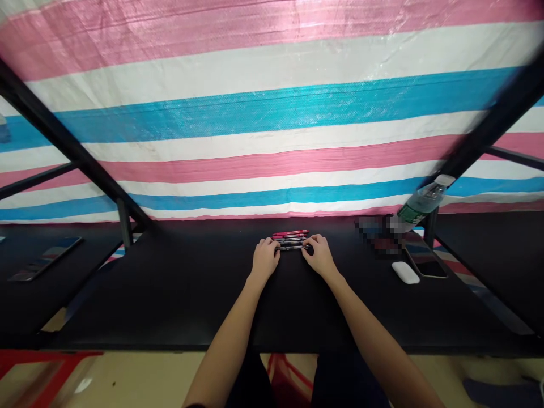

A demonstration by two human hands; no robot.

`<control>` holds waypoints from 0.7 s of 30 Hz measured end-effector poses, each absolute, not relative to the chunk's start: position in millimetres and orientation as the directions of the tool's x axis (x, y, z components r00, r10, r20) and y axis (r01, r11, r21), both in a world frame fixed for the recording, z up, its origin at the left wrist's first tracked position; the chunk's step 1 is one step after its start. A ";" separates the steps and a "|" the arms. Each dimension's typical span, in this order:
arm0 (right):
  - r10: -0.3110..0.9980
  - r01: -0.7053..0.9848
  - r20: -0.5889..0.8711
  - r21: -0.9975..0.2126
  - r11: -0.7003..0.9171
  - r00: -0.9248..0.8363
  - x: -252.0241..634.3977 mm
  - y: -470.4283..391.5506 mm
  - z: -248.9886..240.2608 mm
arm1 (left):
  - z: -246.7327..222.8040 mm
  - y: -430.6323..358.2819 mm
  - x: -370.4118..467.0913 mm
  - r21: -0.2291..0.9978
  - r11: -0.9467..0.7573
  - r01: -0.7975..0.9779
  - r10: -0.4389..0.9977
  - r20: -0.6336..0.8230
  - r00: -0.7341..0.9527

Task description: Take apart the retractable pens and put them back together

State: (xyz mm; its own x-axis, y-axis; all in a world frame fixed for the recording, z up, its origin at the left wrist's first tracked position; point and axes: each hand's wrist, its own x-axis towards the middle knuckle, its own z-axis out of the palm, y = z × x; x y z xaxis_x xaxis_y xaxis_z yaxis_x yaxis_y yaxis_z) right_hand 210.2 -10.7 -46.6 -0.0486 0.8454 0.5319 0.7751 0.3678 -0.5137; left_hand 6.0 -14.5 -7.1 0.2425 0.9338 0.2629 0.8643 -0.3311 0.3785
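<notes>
Red pens and black pens lay side by side, slim and glossy, the red ones farther back, midway along the black tabletop. The left hand and right hand pinched opposite ends of the nearest black pen. Off right was a clear plastic bottle, white-capped, its fill hard to judge. Pink, white and blue striped tarpaulin hung behind.

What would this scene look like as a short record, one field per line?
Left hand: fingers at the pens' left ends
Right hand: fingers at the pens' right ends
Pens: side by side; red farthest, black nearest the person
Surface: black table
Right side: bottle with white cap, phone, small white object
Backdrop: striped sheet, pink, white and blue
</notes>
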 end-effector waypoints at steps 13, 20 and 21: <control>0.841 0.725 0.403 -0.446 0.526 -0.361 198.5 -22.6 -29.2 | -4.7 -19.2 13.2 0.489 -0.513 0.706 0.857 0.239 0.457; 0.849 0.663 0.385 -0.534 0.524 -0.361 197.6 -24.5 -24.3 | 0.0 -22.0 16.8 0.544 -0.481 0.688 0.872 0.220 0.436; 0.853 0.667 0.383 -0.536 0.518 -0.354 196.9 -25.1 -23.9 | 1.1 -22.4 17.2 0.543 -0.473 0.694 0.877 0.209 0.433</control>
State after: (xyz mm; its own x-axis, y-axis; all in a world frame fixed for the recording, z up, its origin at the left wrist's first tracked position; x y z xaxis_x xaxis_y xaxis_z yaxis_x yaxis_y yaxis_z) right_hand 196.9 -25.1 -23.9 -0.3541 0.8532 0.3830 0.6666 0.5175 -0.5364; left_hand 17.2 -22.4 1.1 0.4334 0.8766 0.2090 0.6940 -0.4726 0.5431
